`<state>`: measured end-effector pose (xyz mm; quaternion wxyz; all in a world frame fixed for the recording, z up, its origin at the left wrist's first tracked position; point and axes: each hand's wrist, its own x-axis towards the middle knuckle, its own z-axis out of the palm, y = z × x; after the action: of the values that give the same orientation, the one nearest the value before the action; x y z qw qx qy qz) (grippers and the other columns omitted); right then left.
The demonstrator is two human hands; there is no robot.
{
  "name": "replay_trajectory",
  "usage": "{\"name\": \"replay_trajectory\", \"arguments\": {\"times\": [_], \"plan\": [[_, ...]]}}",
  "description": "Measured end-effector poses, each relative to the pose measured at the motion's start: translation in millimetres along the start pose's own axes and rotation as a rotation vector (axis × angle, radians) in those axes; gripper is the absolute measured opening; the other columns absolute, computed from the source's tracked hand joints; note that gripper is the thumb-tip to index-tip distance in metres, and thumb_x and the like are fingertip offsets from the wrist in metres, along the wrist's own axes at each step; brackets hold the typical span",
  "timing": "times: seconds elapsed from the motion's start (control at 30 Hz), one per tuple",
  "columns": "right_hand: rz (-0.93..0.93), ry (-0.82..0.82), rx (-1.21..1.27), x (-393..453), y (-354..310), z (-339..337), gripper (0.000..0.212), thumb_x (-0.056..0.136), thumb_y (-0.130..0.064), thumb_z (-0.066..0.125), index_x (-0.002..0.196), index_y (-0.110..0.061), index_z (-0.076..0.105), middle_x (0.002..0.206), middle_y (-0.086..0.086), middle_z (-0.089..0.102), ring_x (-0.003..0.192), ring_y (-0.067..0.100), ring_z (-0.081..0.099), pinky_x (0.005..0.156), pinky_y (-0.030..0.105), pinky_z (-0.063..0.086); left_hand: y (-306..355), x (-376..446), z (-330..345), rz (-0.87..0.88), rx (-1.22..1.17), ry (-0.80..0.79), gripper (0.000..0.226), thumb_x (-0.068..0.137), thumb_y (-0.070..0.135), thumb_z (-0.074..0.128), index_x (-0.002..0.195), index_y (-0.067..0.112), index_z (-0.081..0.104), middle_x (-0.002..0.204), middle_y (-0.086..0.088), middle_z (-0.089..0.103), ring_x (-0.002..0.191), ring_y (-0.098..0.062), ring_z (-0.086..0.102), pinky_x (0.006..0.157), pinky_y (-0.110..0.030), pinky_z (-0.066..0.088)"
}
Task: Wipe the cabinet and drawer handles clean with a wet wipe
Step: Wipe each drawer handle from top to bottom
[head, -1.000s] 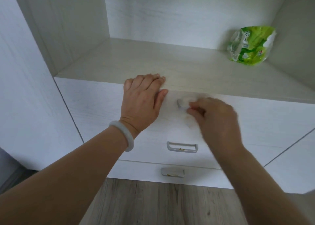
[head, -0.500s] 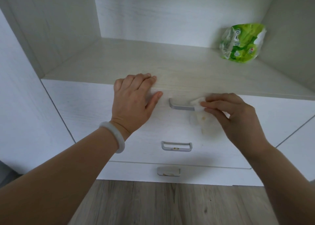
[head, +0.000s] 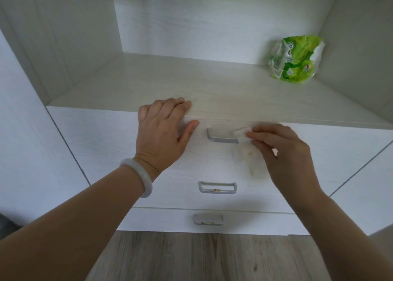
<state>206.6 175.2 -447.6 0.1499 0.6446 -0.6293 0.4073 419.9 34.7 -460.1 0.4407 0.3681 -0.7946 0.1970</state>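
Cabinet (head: 89, 144) with three stacked drawer fronts below an open shelf (head: 170, 82), seen from above. Against the frame of one second earlier, when the right hand covered the left part of the top handle in a blurred stroke, that hand now sits at the handle's right end, much as half a second ago; the wipe has thus travelled the length of the bar, and the stroke reads as at or near its turning point. The left two-thirds of the top handle (head: 221, 137) is exposed and looks evenly grey. Judged from this, the top handle is close to done, while the middle handle (head: 217, 187) and bottom handle (head: 208, 219) each show a small yellowish mark and appear not yet wiped.

Left hand (head: 163, 131): flat and unclenched, fingers straight and laid over the shelf's front edge, thumb spread down on the top drawer front just left of the handle; it holds nothing and has kept this bracing position across all three frames.

Right hand (head: 285, 151): fingers curled, thumb and forefinger pinching the wipe (head: 242, 134) against the handle's right end. The rest of the wipe hangs below the fingers against the drawer front and bears a faint yellow stain.

Pack (head: 294, 59), green, lies on the shelf at the far right, well apart from both hands.
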Motion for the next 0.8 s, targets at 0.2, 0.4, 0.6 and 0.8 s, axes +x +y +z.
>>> {"name": "replay_trajectory", "arguments": {"times": [0.2, 0.4, 0.6, 0.8], "plan": [[0.008, 0.05, -0.124, -6, -14, 11, 0.015, 0.085, -0.005, 0.067, 0.099, -0.006, 0.073, 0.1, 0.004, 0.066, 0.094, 0.024, 0.055, 0.085, 0.009, 0.032, 0, 0, -1, 0.008, -0.007, 0.009, 0.042, 0.095, 0.048, 0.048, 0.119, 0.017, 0.064, 0.121, 0.002, 0.064, 0.108, -0.021, 0.057, 0.087, -0.037, 0.033], [0.247, 0.046, 0.256, 2, -7, -2, 0.016, 0.081, -0.013, 0.073, 0.093, -0.023, 0.075, 0.1, -0.009, 0.064, 0.084, 0.009, 0.062, 0.072, 0.011, 0.047, 0, 0, 0, 0.016, 0.003, 0.021, 0.041, 0.096, 0.047, 0.048, 0.119, 0.017, 0.064, 0.12, 0.002, 0.064, 0.106, -0.021, 0.057, 0.085, -0.036, 0.031], [0.12, 0.058, 0.103, -4, -35, 16, 0.008, 0.086, -0.007, 0.067, 0.09, -0.006, 0.073, 0.094, -0.005, 0.057, 0.077, 0.002, 0.052, 0.078, 0.009, 0.043, 0, 0, 0, 0.008, -0.007, 0.014, 0.041, 0.095, 0.047, 0.048, 0.119, 0.017, 0.064, 0.12, 0.002, 0.063, 0.103, -0.02, 0.057, 0.084, -0.035, 0.031], [0.22, 0.131, 0.07, 8, -21, -1, 0.015, 0.084, -0.005, 0.068, 0.094, -0.013, 0.075, 0.09, -0.006, 0.063, 0.078, 0.011, 0.06, 0.077, 0.005, 0.041, -1, -1, 0, 0.013, -0.005, 0.004, 0.042, 0.096, 0.048, 0.047, 0.12, 0.018, 0.063, 0.121, 0.002, 0.063, 0.105, -0.02, 0.057, 0.085, -0.035, 0.031]]}}
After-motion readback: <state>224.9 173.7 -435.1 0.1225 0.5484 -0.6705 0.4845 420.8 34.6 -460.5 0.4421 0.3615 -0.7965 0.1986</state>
